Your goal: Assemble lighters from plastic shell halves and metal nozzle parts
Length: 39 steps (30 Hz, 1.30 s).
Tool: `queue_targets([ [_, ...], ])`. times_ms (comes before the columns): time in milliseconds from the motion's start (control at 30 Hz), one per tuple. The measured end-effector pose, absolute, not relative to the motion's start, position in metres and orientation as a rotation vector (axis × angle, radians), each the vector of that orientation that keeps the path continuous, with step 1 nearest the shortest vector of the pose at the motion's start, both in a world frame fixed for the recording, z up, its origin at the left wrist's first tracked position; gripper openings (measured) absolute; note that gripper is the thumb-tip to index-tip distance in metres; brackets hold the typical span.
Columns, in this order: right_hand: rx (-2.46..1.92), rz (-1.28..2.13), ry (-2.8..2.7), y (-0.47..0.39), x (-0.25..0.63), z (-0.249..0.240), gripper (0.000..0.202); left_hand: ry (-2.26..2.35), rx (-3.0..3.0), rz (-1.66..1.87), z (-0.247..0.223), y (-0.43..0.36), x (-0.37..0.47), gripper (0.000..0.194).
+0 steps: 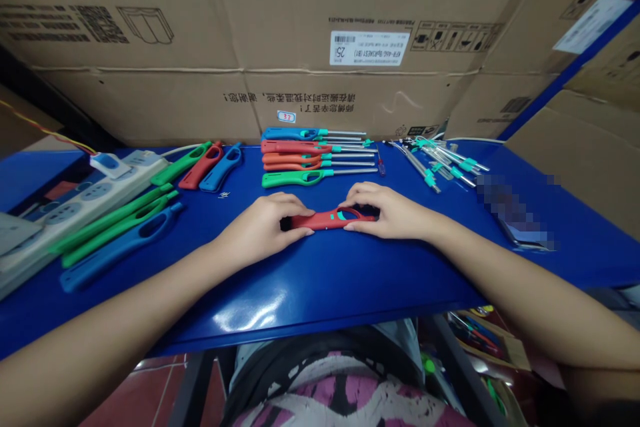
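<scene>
A red lighter handle [323, 221] with a green trigger lies level between my two hands, just above or on the blue table. My left hand [267, 223] grips its plain end between thumb and fingers. Around the end by the trigger loop, my right hand [387, 212] is closed the same way. No metal tube shows at that end, though my right fingers cover part of it. Behind my hands lie several long-neck lighters [295, 161] with metal tubes, in a stacked row of blue, red, orange and green.
Loose metal tubes with green parts [440, 160] lie back right, near a blurred phone-like object [520, 213]. Empty lighter handles [120, 240] and a white power strip [85, 197] are at left. A small screwdriver [381, 165] lies beside the lighters. A cardboard wall [280, 33] stands behind.
</scene>
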State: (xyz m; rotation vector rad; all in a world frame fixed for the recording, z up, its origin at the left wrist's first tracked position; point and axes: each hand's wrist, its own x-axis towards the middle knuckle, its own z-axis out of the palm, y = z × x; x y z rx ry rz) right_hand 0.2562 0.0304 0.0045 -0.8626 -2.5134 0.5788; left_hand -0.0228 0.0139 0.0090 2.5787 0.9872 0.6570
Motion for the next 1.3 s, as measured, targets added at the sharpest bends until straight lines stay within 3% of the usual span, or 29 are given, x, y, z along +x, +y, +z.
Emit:
queue_targets([
  [367, -0.894, 0.143, -2.729, 0.03, 0.263, 0.011, 0.032, 0.964, 2.899, 0.613, 0.002, 0.015, -0.025, 0.034],
  [633, -0.844, -0.128, -2.721, 0.023, 0.263, 0.014, 0.039, 0.824, 2.796, 0.774, 0.007, 0.014, -0.025, 0.026],
  [933, -0.927, 0.026, -2.475, 0.028, 0.265, 0.018, 0.022, 0.88, 2.869, 0.825, 0.02, 0.021, -0.033, 0.025],
  [1167, -0.916, -0.138, -2.593, 0.022, 0.26, 0.016, 0.021, 0.908, 2.854, 0.742, 0.006, 0.014, -0.024, 0.03],
  [1300, -0.913, -0.062, -2.55, 0.022, 0.257, 0.016, 0.022, 0.962, 2.695, 0.807, 0.006, 0.006, -0.019, 0.03],
])
